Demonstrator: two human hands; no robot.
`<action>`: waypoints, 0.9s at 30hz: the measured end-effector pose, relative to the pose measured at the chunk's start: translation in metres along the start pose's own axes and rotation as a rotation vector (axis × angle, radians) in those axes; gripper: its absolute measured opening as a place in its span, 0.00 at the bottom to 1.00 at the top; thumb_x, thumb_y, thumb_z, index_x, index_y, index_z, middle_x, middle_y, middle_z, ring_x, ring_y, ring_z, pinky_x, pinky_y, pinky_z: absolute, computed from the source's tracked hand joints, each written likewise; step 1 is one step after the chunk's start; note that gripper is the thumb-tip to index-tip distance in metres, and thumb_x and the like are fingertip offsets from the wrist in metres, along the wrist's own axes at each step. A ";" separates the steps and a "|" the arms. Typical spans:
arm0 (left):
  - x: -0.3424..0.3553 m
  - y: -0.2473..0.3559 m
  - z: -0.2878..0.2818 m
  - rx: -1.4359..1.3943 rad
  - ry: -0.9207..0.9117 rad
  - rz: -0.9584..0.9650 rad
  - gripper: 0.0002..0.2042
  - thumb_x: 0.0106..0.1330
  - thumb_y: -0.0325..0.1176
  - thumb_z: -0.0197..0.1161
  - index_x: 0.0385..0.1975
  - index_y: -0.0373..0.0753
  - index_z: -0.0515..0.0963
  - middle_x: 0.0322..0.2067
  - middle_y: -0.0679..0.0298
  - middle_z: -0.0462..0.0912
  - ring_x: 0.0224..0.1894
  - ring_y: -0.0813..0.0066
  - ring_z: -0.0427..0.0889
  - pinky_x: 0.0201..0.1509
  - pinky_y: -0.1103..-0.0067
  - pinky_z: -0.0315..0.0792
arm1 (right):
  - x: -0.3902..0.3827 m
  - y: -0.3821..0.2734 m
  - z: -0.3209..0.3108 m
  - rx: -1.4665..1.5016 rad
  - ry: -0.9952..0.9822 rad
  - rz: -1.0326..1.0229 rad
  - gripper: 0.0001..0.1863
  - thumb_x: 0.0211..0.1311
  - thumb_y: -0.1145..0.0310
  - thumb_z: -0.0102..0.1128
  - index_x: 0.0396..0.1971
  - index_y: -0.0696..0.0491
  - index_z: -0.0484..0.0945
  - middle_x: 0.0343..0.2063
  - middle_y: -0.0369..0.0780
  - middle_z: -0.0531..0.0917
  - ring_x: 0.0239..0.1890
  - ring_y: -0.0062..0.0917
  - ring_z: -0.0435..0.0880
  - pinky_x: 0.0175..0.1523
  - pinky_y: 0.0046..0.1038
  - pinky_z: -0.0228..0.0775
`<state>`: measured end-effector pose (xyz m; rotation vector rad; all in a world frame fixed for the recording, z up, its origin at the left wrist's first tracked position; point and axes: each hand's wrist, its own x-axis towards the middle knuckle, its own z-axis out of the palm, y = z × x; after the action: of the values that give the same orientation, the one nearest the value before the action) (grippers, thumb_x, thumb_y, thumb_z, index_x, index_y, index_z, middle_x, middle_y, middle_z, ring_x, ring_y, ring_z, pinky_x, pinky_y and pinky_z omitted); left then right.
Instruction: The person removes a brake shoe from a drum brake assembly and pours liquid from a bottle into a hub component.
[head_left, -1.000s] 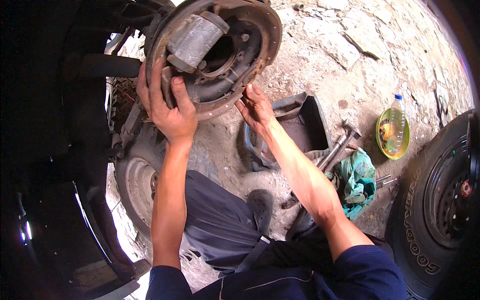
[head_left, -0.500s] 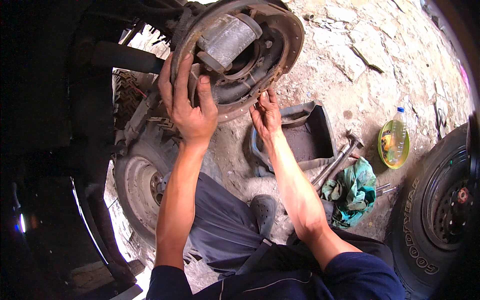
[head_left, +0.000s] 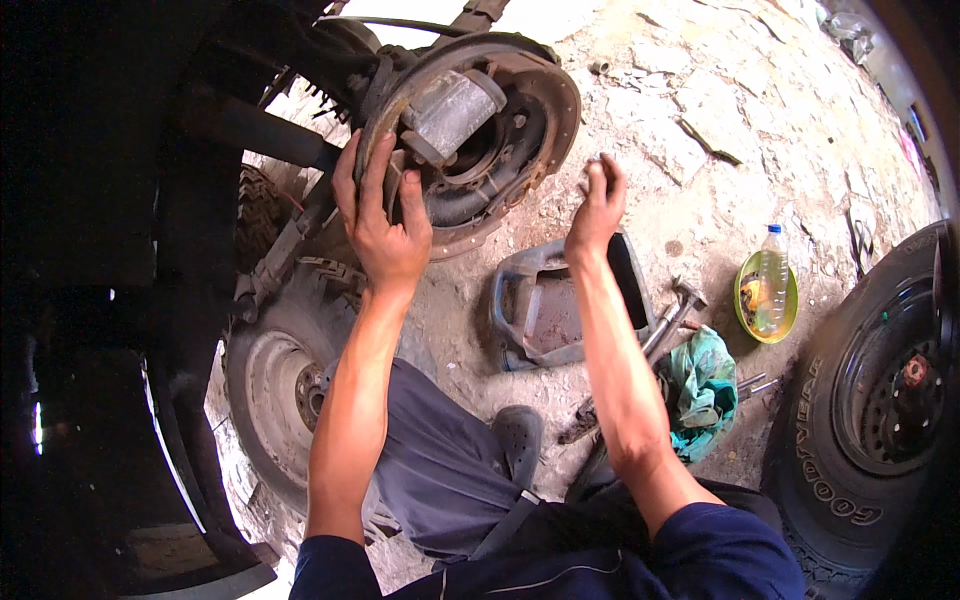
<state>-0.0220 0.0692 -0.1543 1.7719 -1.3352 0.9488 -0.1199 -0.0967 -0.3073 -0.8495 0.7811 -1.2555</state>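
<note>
My left hand grips the left rim of a rusty brake backing plate, its fingers against the metal. A grey cylindrical wheel cylinder or housing sits on the plate's upper face. My right hand is off to the right of the plate, apart from it, fingers curled together; what they hold, if anything, I cannot make out. Below it lies a cut-open dark plastic container.
Dark vehicle bodywork fills the left, with a loose wheel beside it. On the dusty ground are a hammer, a teal cloth, a green bowl with a plastic bottle, and a tyre at right.
My right hand has come away from the lower rim of the plate and moved right, fingers curled. My left hand stays on the plate, which has shifted slightly in view.
</note>
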 end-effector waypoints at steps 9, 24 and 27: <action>-0.004 -0.002 -0.004 -0.025 -0.004 -0.078 0.21 0.67 0.33 0.59 0.58 0.36 0.70 0.58 0.49 0.68 0.61 0.53 0.68 0.63 0.63 0.64 | 0.049 -0.130 0.065 -0.374 -0.683 -0.688 0.15 0.66 0.61 0.57 0.47 0.50 0.82 0.44 0.42 0.81 0.51 0.34 0.77 0.57 0.32 0.67; -0.001 0.007 -0.010 0.026 -0.089 -0.067 0.22 0.73 0.39 0.50 0.61 0.33 0.69 0.60 0.45 0.65 0.64 0.50 0.64 0.66 0.63 0.59 | 0.071 -0.122 0.063 -0.295 -0.935 -0.571 0.16 0.71 0.60 0.51 0.51 0.51 0.79 0.47 0.42 0.81 0.52 0.30 0.78 0.58 0.30 0.67; 0.000 0.005 -0.017 0.041 -0.156 -0.069 0.25 0.75 0.44 0.45 0.64 0.34 0.65 0.63 0.45 0.60 0.67 0.50 0.58 0.69 0.62 0.54 | 0.082 -0.134 0.059 -0.303 -0.987 -0.558 0.16 0.71 0.60 0.51 0.52 0.51 0.79 0.47 0.42 0.82 0.50 0.28 0.81 0.55 0.29 0.70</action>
<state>-0.0294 0.0834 -0.1459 1.9440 -1.3495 0.8195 -0.1197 -0.1854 -0.1649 -1.8195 -0.0932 -0.9895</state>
